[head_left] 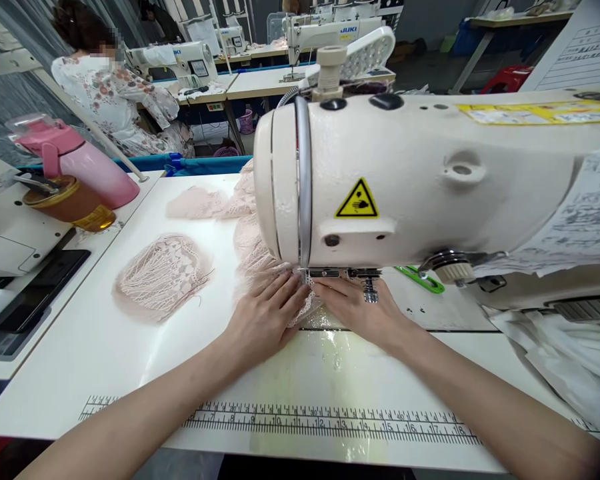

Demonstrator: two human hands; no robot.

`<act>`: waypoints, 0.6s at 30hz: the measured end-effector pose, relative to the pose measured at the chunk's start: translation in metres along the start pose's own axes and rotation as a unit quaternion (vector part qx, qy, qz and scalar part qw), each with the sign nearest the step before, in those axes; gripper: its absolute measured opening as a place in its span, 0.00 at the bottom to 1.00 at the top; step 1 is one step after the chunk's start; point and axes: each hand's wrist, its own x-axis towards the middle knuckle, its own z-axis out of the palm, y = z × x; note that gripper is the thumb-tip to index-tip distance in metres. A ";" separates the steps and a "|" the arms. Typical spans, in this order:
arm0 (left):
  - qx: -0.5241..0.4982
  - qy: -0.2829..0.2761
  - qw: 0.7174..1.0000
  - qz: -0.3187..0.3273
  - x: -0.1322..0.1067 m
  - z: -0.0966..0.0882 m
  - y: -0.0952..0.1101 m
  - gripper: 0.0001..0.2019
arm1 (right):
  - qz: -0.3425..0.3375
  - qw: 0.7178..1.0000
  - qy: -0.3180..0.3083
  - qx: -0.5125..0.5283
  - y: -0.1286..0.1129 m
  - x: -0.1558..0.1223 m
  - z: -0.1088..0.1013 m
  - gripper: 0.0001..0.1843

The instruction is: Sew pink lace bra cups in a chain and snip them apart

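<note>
A cream sewing machine (430, 180) stands on the white table (80, 360), its head hiding the needle area. Pale pink lace fabric (253, 250) runs under the head and trails back to the left. My left hand (265, 317) lies flat on the lace just left of the presser foot (340, 273), fingers stretched out and together. From the right, my right hand (360, 307) presses fingertips on the lace at the foot. The two sets of fingertips nearly meet. A separate pink lace piece (163, 273) lies on the table to the left.
A pink bottle (80, 163) and a brown jar (70, 200) sit at the left on a grey unit. A green tool (423, 279) lies behind the right hand. Papers (575, 227) hang at the right. A printed ruler (330, 423) lines the front edge. Another person (115, 93) sews behind.
</note>
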 end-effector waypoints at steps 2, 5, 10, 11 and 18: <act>-0.004 0.000 1.000 -0.003 0.000 0.001 0.000 0.20 | -0.003 1.000 0.007 0.022 0.002 0.000 0.006 0.16; -0.012 -0.005 1.000 -0.005 0.001 0.001 0.000 0.21 | 0.014 0.998 0.009 0.063 0.004 0.002 0.010 0.17; -0.023 -0.007 1.000 0.017 0.001 0.002 -0.002 0.21 | 0.028 0.998 0.000 0.063 0.001 0.003 0.001 0.17; -0.028 -0.005 0.999 0.032 0.001 0.002 -0.003 0.20 | 0.026 0.999 -0.003 0.042 -0.001 0.003 -0.002 0.17; -0.037 0.007 0.998 0.056 -0.001 -0.002 -0.009 0.19 | -0.013 1.000 -0.002 0.003 -0.006 0.006 -0.017 0.21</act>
